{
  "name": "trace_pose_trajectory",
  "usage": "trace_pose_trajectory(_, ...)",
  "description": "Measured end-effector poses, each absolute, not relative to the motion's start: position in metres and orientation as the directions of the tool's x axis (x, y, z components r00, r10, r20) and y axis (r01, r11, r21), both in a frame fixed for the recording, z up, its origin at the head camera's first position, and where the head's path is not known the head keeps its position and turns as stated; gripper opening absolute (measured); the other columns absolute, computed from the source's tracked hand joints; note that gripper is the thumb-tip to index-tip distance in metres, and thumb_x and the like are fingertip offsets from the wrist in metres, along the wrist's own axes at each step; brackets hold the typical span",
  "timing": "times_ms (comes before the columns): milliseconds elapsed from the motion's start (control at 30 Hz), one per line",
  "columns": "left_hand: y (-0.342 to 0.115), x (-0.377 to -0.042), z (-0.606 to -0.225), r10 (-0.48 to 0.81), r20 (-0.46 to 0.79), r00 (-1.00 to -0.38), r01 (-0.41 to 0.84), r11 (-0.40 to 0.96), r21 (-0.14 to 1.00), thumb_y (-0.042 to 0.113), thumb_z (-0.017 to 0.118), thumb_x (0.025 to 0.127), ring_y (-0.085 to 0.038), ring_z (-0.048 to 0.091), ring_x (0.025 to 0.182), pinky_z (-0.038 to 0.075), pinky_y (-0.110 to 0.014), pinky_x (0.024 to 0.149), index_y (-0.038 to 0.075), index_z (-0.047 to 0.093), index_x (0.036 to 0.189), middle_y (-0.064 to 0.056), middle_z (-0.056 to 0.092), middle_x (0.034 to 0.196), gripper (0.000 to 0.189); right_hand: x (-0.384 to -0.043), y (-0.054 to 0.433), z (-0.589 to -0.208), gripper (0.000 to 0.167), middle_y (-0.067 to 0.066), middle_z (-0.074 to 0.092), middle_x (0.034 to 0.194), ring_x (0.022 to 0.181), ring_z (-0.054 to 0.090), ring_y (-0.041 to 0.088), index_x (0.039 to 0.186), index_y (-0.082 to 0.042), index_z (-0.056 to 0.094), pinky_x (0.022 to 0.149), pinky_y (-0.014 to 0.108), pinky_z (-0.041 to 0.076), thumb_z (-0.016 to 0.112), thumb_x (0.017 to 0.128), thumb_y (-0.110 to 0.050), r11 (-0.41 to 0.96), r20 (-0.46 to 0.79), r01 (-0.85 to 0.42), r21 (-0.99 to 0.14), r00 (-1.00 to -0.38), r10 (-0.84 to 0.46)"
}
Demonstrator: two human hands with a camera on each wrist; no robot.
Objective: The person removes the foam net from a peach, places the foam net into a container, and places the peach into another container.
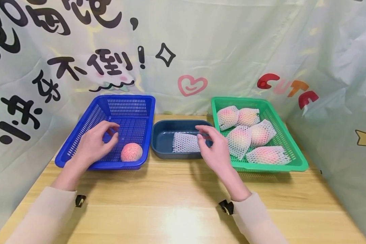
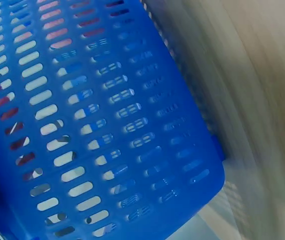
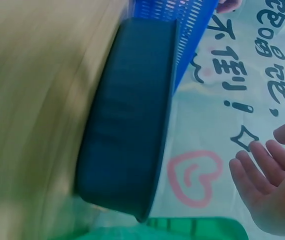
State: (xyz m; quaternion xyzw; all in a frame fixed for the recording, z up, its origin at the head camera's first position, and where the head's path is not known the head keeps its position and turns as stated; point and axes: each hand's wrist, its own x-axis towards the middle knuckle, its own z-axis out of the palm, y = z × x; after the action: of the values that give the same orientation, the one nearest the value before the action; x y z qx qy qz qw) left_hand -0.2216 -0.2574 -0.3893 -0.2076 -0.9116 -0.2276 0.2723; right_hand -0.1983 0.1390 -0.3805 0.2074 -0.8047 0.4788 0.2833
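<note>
In the head view my left hand [image 1: 93, 144] hovers over the blue basket [image 1: 152, 112], thumb and fingers bent with a gap between them, holding nothing. One bare pink peach [image 1: 131, 152] lies in that basket's near right corner. Above the right end of a dark blue tray [image 1: 167, 155] is my right hand [image 1: 216, 150], fingers relaxed and nothing held; the right wrist view shows its fingers [image 3: 257, 172] spread loosely. A flat white foam net sleeve [image 1: 184, 142] lies in the tray, its right end partly behind the right hand. The left wrist view shows only the basket's slotted wall [image 2: 107, 110].
To the right stands a green basket [image 1: 299, 163] with several peaches [image 1: 239, 139] in white foam nets. All three containers sit side by side on a wooden table [image 1: 158, 196]. Behind them hangs a printed cloth [image 1: 247, 44] with lettering and a pink heart.
</note>
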Motion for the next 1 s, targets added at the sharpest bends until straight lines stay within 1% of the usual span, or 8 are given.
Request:
trace_pose_trajectory(100, -0.255, -0.217, -0.39, 0.219, 0.647, -0.731, 0.489, 0.83, 0.27, 0.01, 0.07, 0.089, -0.023, 0.067, 0.082, 0.051, -0.042, 0.06, 0.01, 0.07, 0.115, -0.005, 0.07, 0.097, 0.025, -0.194, 0.147, -0.378, 0.027, 0.013, 0.073, 0.115, 0.103, 0.069, 0.026, 0.121, -0.001, 0.073, 0.087, 0.034, 0.059, 0.067, 0.095, 0.002, 0.45, 0.681, -0.625, -0.638, -0.731, -0.05)
trace_pose_trajectory(300, -0.25, -0.207, -0.391, 0.203, 0.694, -0.691, 0.491, 0.836, 0.245, 0.008, 0.069, 0.089, -0.022, 0.065, 0.081, 0.051, -0.043, 0.059, 0.008, 0.07, 0.113, -0.006, 0.069, 0.096, 0.024, -0.188, 0.167, -0.375, 0.029, 0.016, 0.073, 0.115, 0.105, 0.069, 0.027, 0.121, 0.001, 0.073, 0.088, 0.018, 0.054, 0.066, 0.093, 0.008, 0.439, 0.711, -0.647, -0.623, -0.703, -0.028)
trace_pose_trajectory(400, -0.247, -0.201, -0.391, 0.218, 0.701, -0.679, 0.496, 0.84, 0.22, 0.008, 0.069, 0.089, -0.023, 0.065, 0.079, 0.052, -0.043, 0.059, 0.007, 0.069, 0.111, -0.007, 0.069, 0.094, 0.022, -0.185, 0.177, -0.373, 0.03, 0.014, 0.074, 0.114, 0.103, 0.069, 0.029, 0.12, -0.001, 0.074, 0.087, 0.015, 0.052, 0.066, 0.093, 0.009, 0.467, 0.727, -0.648, -0.601, -0.686, -0.017)
trace_pose_trajectory(467, -0.246, -0.197, -0.391, 0.231, 0.699, -0.677, 0.497, 0.844, 0.203, 0.008, 0.069, 0.089, -0.023, 0.064, 0.078, 0.052, -0.043, 0.059, 0.006, 0.069, 0.11, -0.008, 0.068, 0.092, 0.022, -0.183, 0.184, -0.373, 0.031, 0.013, 0.075, 0.114, 0.102, 0.07, 0.03, 0.119, -0.001, 0.074, 0.086, 0.015, 0.053, 0.067, 0.091, 0.01, 0.492, 0.739, -0.647, -0.583, -0.673, -0.01)
trace_pose_trajectory(600, -0.243, -0.187, -0.391, 0.265, 0.668, -0.695, 0.492, 0.853, 0.174, 0.012, 0.07, 0.09, -0.025, 0.064, 0.079, 0.053, -0.044, 0.063, 0.006, 0.07, 0.109, -0.008, 0.069, 0.092, 0.019, -0.181, 0.199, -0.374, 0.031, 0.012, 0.076, 0.112, 0.099, 0.07, 0.026, 0.118, -0.002, 0.075, 0.085, 0.017, 0.054, 0.069, 0.089, 0.01, 0.536, 0.761, -0.643, -0.548, -0.649, -0.001)
trace_pose_trajectory(700, -0.241, -0.18, -0.391, 0.285, 0.624, -0.728, 0.48, 0.861, 0.167, 0.016, 0.07, 0.093, -0.027, 0.064, 0.083, 0.053, -0.047, 0.068, 0.006, 0.07, 0.108, -0.008, 0.069, 0.094, 0.017, -0.18, 0.214, -0.376, 0.03, 0.013, 0.076, 0.112, 0.099, 0.069, 0.024, 0.118, -0.002, 0.075, 0.086, 0.016, 0.053, 0.069, 0.091, 0.008, 0.563, 0.754, -0.627, -0.538, -0.657, -0.012)
trace_pose_trajectory(833, -0.242, -0.17, -0.39, 0.306, 0.545, -0.78, 0.458, 0.873, 0.165, 0.022, 0.068, 0.098, -0.031, 0.066, 0.09, 0.053, -0.05, 0.074, 0.008, 0.071, 0.107, -0.008, 0.071, 0.098, 0.017, -0.178, 0.237, -0.377, 0.03, 0.013, 0.074, 0.117, 0.101, 0.069, 0.028, 0.122, -0.002, 0.073, 0.087, 0.013, 0.05, 0.069, 0.093, 0.003, 0.62, 0.713, -0.579, -0.53, -0.7, -0.043)
trace_pose_trajectory(1000, -0.243, -0.158, -0.39, 0.322, 0.435, -0.841, 0.425, 0.891, 0.16, 0.028, 0.065, 0.102, -0.034, 0.067, 0.098, 0.052, -0.053, 0.078, 0.008, 0.071, 0.109, -0.009, 0.072, 0.104, 0.022, -0.177, 0.267, -0.379, 0.032, 0.013, 0.073, 0.12, 0.094, 0.07, 0.033, 0.128, -0.005, 0.069, 0.073, 0.009, 0.046, 0.07, 0.096, -0.006, 0.719, 0.626, -0.463, -0.518, -0.778, -0.049)
